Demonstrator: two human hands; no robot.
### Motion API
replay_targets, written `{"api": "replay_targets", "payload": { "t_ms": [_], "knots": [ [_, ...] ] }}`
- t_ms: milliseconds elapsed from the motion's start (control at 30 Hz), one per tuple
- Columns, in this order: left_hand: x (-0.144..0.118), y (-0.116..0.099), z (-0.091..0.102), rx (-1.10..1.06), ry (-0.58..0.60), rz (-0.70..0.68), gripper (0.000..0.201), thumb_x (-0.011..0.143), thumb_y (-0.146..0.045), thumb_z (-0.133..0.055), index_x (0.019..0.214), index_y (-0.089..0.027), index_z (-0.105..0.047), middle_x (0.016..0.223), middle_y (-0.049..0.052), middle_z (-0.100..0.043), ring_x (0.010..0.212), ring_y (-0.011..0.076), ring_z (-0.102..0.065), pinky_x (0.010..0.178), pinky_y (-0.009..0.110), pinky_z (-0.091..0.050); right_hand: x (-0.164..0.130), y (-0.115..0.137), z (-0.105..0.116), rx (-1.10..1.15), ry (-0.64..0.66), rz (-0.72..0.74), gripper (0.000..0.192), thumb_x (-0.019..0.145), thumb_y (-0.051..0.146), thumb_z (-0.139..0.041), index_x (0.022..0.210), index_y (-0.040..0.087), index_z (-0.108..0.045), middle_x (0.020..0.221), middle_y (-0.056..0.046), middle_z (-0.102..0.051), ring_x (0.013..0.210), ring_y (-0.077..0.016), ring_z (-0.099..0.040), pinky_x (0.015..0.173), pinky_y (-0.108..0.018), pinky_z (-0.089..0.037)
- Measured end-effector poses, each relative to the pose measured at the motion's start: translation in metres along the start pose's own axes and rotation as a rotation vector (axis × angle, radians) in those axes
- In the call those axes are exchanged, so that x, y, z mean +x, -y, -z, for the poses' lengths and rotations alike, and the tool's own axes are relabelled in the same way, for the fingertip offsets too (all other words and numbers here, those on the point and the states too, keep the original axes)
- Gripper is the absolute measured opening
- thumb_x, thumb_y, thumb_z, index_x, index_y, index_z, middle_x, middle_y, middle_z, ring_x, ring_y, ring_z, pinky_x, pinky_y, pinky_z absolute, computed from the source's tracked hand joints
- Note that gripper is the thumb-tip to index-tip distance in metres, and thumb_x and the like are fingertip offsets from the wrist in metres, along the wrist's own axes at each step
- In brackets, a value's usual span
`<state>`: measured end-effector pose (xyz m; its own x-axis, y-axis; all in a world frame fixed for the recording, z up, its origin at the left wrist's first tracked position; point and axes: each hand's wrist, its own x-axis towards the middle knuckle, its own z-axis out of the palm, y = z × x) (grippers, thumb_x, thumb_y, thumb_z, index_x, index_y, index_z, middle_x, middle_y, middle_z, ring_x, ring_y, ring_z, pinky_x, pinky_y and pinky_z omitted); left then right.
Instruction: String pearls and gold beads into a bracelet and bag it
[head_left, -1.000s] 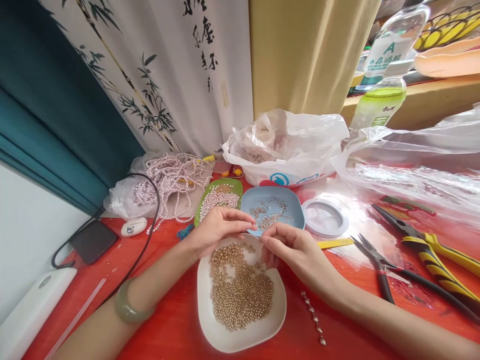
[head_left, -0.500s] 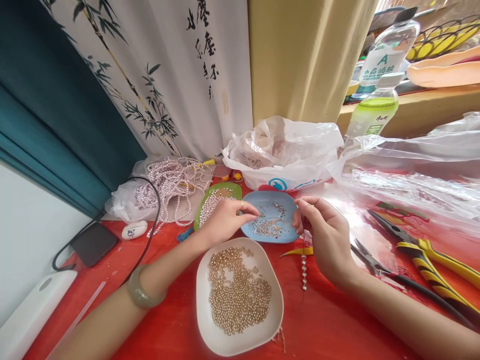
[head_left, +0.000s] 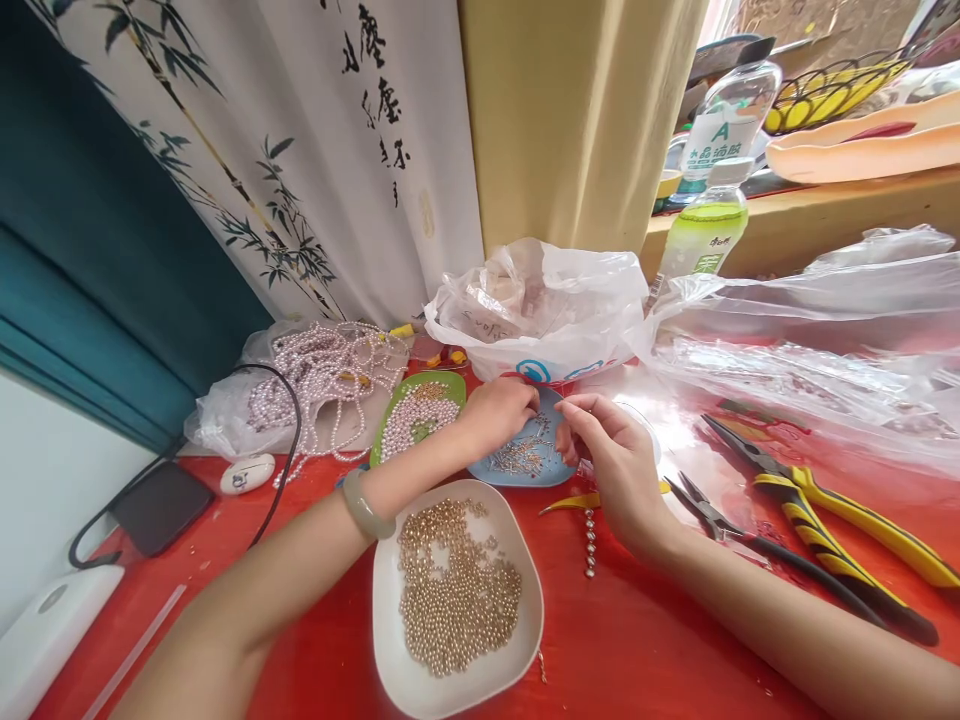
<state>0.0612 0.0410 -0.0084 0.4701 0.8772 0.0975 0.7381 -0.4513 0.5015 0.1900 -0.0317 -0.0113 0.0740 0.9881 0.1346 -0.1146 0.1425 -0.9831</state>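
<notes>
Left hand [head_left: 504, 415] has moved farther over the blue dish [head_left: 538, 478], grip too hidden to tell, while right hand [head_left: 621, 462] pinches the bead strand [head_left: 590, 547], likely so it hangs free beneath.

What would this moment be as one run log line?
left hand: over blue dish, grip unclear | right hand: pinching, bead strand hanging below | white dish: holds gold beads, nearer the wearer

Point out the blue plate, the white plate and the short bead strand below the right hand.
Blue plate [head_left: 555, 473]: head view, bare surface near its lower right edge.
White plate [head_left: 424, 696]: head view, bare near side below the gold beads.
Bead strand [head_left: 590, 547]: head view, middle of its beads.
</notes>
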Motion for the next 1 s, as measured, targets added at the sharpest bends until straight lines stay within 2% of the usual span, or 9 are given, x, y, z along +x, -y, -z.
{"api": "replay_targets", "payload": {
  "t_ms": [133, 233, 300, 333, 433, 533, 633, 1000],
  "knots": [
    [-0.01, -0.006, 0.011, -0.11, -0.02, 0.029, 0.012, 0.071, -0.015, -0.056, 0.075, -0.016, -0.067, 0.081, 0.007, -0.068, 0.078, 0.0207, -0.059, 0.076, 0.034, -0.044, -0.005, 0.006, -0.002, 0.003, 0.036, 0.021, 0.015, 0.078, 0.029, -0.052, 0.066, 0.019, -0.051, 0.051, 0.005, -0.049, 0.047, -0.0087, -0.044, 0.046, -0.022, -0.037],
    [-0.037, -0.014, 0.022, -0.297, -0.029, 0.079, 0.015, 0.075, -0.02, -0.054, 0.084, -0.013, -0.064, 0.08, 0.006, -0.068, 0.071, 0.0151, -0.061, 0.064, 0.026, -0.047, -0.015, 0.013, -0.007, -0.024, 0.165, -0.008, 0.014, 0.077, 0.028, -0.051, 0.067, 0.019, -0.052, 0.051, 0.005, -0.05, 0.047, -0.0082, -0.045, 0.047, -0.022, -0.038],
    [-0.062, -0.019, 0.027, -0.77, -0.042, 0.227, 0.015, 0.071, -0.022, -0.062, 0.082, -0.012, -0.064, 0.078, 0.005, -0.067, 0.07, 0.0135, -0.06, 0.064, 0.025, -0.048, -0.024, 0.017, -0.012, -0.044, 0.296, -0.073, 0.014, 0.077, 0.027, -0.05, 0.066, 0.019, -0.051, 0.05, 0.005, -0.051, 0.046, -0.0082, -0.046, 0.046, -0.022, -0.038],
    [-0.074, -0.021, 0.028, -0.936, -0.061, 0.292, 0.014, 0.069, -0.022, -0.064, 0.08, -0.013, -0.065, 0.076, 0.004, -0.067, 0.068, 0.0118, -0.06, 0.065, 0.024, -0.047, -0.028, 0.018, -0.014, -0.054, 0.349, -0.108, 0.014, 0.077, 0.026, -0.049, 0.065, 0.019, -0.05, 0.05, 0.005, -0.051, 0.045, -0.0081, -0.046, 0.046, -0.022, -0.038],
    [-0.102, -0.021, 0.027, -1.208, -0.116, 0.42, 0.011, 0.065, -0.019, -0.069, 0.074, -0.015, -0.067, 0.073, 0.002, -0.067, 0.065, 0.0084, -0.059, 0.064, 0.02, -0.046, -0.038, 0.018, -0.02, -0.082, 0.447, -0.197, 0.013, 0.075, 0.023, -0.048, 0.063, 0.018, -0.049, 0.049, 0.005, -0.052, 0.043, -0.0074, -0.046, 0.045, -0.021, -0.037],
    [-0.112, -0.016, 0.022, -1.32, -0.124, 0.461, 0.011, 0.062, -0.018, -0.072, 0.071, -0.014, -0.068, 0.07, 0.002, -0.067, 0.062, 0.0062, -0.057, 0.059, 0.016, -0.045, -0.042, 0.017, -0.023, -0.075, 0.462, -0.245, 0.011, 0.073, 0.02, -0.047, 0.063, 0.018, -0.048, 0.049, 0.005, -0.051, 0.043, -0.0071, -0.046, 0.045, -0.02, -0.037],
    [-0.112, -0.011, 0.018, -1.384, -0.113, 0.475, 0.013, 0.061, -0.017, -0.073, 0.071, -0.013, -0.067, 0.069, 0.002, -0.066, 0.06, 0.0047, -0.056, 0.058, 0.015, -0.044, -0.043, 0.016, -0.023, -0.042, 0.439, -0.261, 0.01, 0.071, 0.017, -0.046, 0.061, 0.019, -0.046, 0.048, 0.005, -0.052, 0.044, -0.0078, -0.048, 0.046, -0.02, -0.039],
    [-0.11, -0.009, 0.012, -1.399, -0.092, 0.471, 0.013, 0.06, -0.015, -0.074, 0.069, -0.011, -0.065, 0.066, 0.001, -0.064, 0.059, 0.0062, -0.056, 0.057, 0.017, -0.043, -0.044, 0.009, -0.022, 0.009, 0.456, -0.301, 0.013, 0.074, 0.021, -0.046, 0.062, 0.019, -0.045, 0.054, 0.002, -0.058, 0.046, -0.0088, -0.052, 0.046, -0.022, -0.042]
  ]
}}
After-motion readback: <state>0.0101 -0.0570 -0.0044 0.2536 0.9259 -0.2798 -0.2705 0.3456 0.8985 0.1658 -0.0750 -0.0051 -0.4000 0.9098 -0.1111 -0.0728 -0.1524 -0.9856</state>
